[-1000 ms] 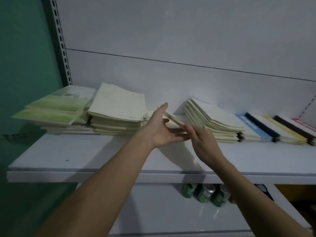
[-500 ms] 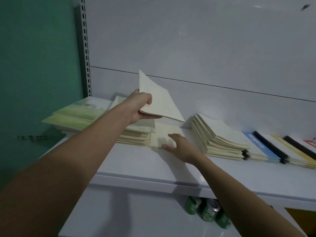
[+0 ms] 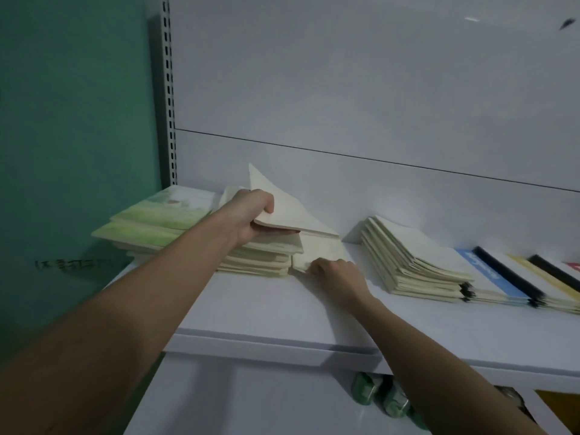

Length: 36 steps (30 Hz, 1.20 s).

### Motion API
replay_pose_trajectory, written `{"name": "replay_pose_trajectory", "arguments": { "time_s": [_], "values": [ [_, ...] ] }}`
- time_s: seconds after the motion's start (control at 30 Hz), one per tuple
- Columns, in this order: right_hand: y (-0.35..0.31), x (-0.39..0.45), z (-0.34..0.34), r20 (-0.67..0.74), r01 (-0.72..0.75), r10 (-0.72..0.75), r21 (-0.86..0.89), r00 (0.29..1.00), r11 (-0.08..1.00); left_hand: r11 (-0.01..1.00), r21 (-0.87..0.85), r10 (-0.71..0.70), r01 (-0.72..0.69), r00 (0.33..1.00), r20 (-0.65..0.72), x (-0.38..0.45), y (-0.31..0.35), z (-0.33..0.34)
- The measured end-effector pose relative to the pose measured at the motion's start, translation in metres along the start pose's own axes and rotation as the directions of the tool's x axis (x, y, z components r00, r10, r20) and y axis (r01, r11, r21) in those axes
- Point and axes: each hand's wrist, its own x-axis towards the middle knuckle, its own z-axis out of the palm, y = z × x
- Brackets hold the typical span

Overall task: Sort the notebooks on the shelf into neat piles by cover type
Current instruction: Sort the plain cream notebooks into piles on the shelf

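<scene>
I took the cream pile (image 3: pixel 260 259) as my landmark. Left of it, touching, lay the green-cover stack (image 3: pixel 150 224), skewed. Above the pile, my left hand (image 3: pixel 251 215) pinched a tilted cream notebook (image 3: pixel 288 211) by one edge; I judged it could slip or flop open (thin cover, loose hold). Just right of the pile, my right hand (image 3: pixel 335 271), fingers curled, gripped the near edge of a flat notebook (image 3: pixel 320 249); dragging it could nudge the pile askew. Further right, past bare shelf (image 3: pixel 282 312), sat the fanned stack (image 3: pixel 414 262).
</scene>
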Motion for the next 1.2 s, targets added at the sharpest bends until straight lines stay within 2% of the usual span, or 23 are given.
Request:
{"name": "replay_pose_trajectory", "arguments": {
  "time_s": [0.07,0.17,0.23,0.3,0.37,0.4,0.43,0.5,0.57,0.6,0.67,0.73,0.8,0.83,0.9,0.97,1.03,1.1,1.2],
  "values": [
    [0.003,0.003,-0.011,-0.115,-0.113,0.134,0.174,0.984,0.978,1.0,-0.011,0.013,-0.013,1.0,0.015,0.002,0.006,-0.005],
    [0.011,0.012,-0.041,-0.308,-0.229,0.337,0.337,0.89,0.913,1.0,-0.007,0.009,-0.008,0.999,0.045,0.003,0.011,-0.01],
    [0.014,0.014,-0.068,-0.353,-0.274,0.455,0.457,0.818,0.846,1.0,0.009,-0.019,0.018,0.996,0.083,0.004,0.008,-0.009],
    [0.014,0.013,-0.091,-0.426,-0.251,0.505,0.524,0.751,0.814,0.998,0.041,-0.057,0.053,0.992,0.111,0.003,0.0,-0.002],
    [0.008,0.008,-0.106,-0.5,-0.183,0.486,0.537,0.717,0.823,0.994,0.077,-0.082,0.073,0.989,0.127,0.003,-0.008,0.011],
    [0.003,0.004,-0.112,-0.535,-0.131,0.437,0.515,0.723,0.847,0.994,0.079,-0.084,0.074,0.988,0.129,0.004,-0.011,0.019],
    [-0.001,0.0,-0.116,-0.576,-0.062,0.343,0.451,0.742,0.89,0.995,0.067,-0.084,0.076,0.988,0.133,0.003,-0.013,0.028],
    [-0.006,-0.011,-0.119,-0.619,0.088,0.051,0.191,0.784,0.978,0.997,0.021,-0.081,0.079,0.988,0.131,0.005,-0.013,0.046],
    [-0.003,-0.02,-0.114,-0.579,0.207,-0.209,-0.071,0.788,0.976,0.995,-0.021,-0.095,0.099,0.987,0.132,0.013,-0.014,0.059],
    [0.001,-0.023,-0.11,-0.57,0.245,-0.275,-0.13,0.774,0.961,0.995,-0.016,-0.097,0.1,0.985,0.143,0.018,-0.015,0.065],
    [0.009,-0.031,-0.114,-0.578,0.304,-0.303,-0.098,0.758,0.948,0.997,0.022,-0.072,0.069,0.984,0.161,0.023,-0.022,0.077],
    [0.022,-0.038,-0.124,-0.523,0.298,-0.17,0.171,0.835,0.939,1.0,0.004,-0.03,0.03,0.989,0.146,0.031,-0.033,0.089],
    [0.044,-0.039,-0.133,-0.344,0.14,0.042,0.489,0.938,0.861,0.999,-0.041,0.028,-0.023,0.994,0.107,0.038,-0.045,0.103],
    [0.06,-0.037,-0.136,-0.282,0.058,0.126,0.563,0.951,0.825,0.997,-0.068,0.045,-0.039,0.996,0.082,0.041,-0.05,0.112],
    [0.098,-0.029,-0.143,-0.188,-0.105,0.297,0.657,0.936,0.746,0.993,-0.114,0.046,-0.042,0.998,0.034,0.047,-0.06,0.134],
    [0.138,-0.022,-0.149,0.035,-0.295,0.438,0.786,0.898,0.544,0.992,-0.122,0.033,-0.032,0.999,0.005,0.052,-0.07,0.162],
    [0.173,-0.02,-0.15,0.233,-0.38,0.397,0.857,0.888,0.348,0.996,-0.086,0.014,-0.014,1.0,0.006,0.056,-0.079,0.194],
    [0.2,-0.022,-0.148,0.256,-0.378,0.372,0.874,0.892,0.306,1.0,-0.014,0.026,-0.026,0.999,-0.019,0.064,-0.091,0.222],
    [0.235,-0.022,-0.139,0.241,-0.412,0.464,0.856,0.853,0.312,0.988,0.107,0.125,-0.113,0.986,-0.112,0.079,-0.11,0.251]
  ]
}}
